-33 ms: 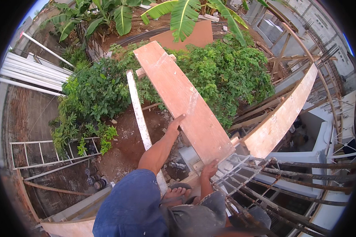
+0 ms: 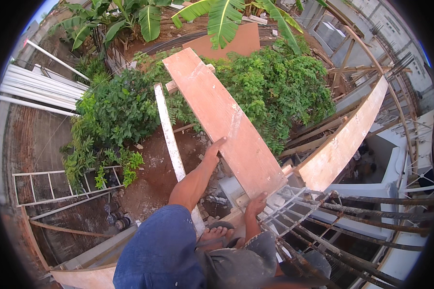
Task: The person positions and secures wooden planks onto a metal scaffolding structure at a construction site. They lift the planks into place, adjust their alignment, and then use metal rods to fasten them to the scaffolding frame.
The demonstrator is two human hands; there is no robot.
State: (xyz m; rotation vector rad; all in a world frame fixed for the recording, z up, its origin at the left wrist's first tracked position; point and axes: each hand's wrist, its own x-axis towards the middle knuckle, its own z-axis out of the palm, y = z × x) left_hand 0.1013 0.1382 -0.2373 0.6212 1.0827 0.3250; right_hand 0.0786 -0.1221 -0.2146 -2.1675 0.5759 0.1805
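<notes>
One board [image 2: 229,125], unmoved since earlier, left fingers [image 2: 219,145] clasping edge, right fingers [image 2: 259,199] clasping corner

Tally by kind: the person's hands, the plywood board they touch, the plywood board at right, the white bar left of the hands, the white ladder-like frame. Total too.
Hands: 2 (left hand, right hand)
Touched plywood board: 1
Right-side plywood board: 1
White bar: 1
Ladder-like frame: 1
Total: 6
</notes>
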